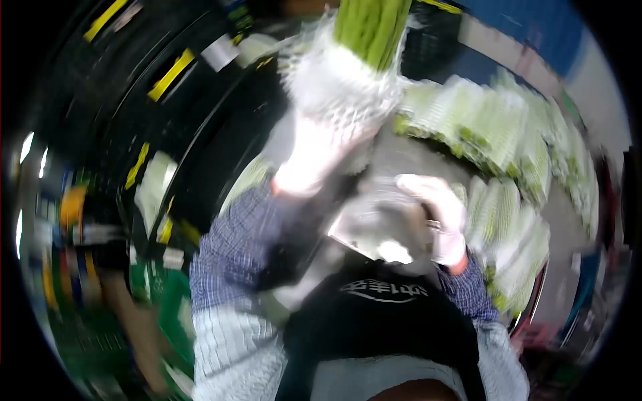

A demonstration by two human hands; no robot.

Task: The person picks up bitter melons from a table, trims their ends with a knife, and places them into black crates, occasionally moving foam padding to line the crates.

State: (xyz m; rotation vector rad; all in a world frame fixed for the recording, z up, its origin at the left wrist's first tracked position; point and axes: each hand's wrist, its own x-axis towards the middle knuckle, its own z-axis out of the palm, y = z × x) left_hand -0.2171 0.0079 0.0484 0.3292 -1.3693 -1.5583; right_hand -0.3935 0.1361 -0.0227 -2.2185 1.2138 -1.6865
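My left hand (314, 157), in a white glove, grips a bundle of long green ridged vegetables (371, 33) from below. White foam netting (341, 87) wraps the lower part of this bundle, and its top runs out of view. Lower and to the right, my right hand (441, 217) is also gloved, its fingers apart and loosely curved, with nothing plainly held. It hovers by a shiny grey work surface (381, 207), where a small white scrap (394, 252) lies. Motion blur hides finer detail of both hands.
Several netted bundles of pale green vegetables (481, 120) lie in rows on the right, with more netted bundles (508, 234) nearer me. Black crates (234, 127) with yellow marks stand on the left. Green crates (167, 301) sit at lower left.
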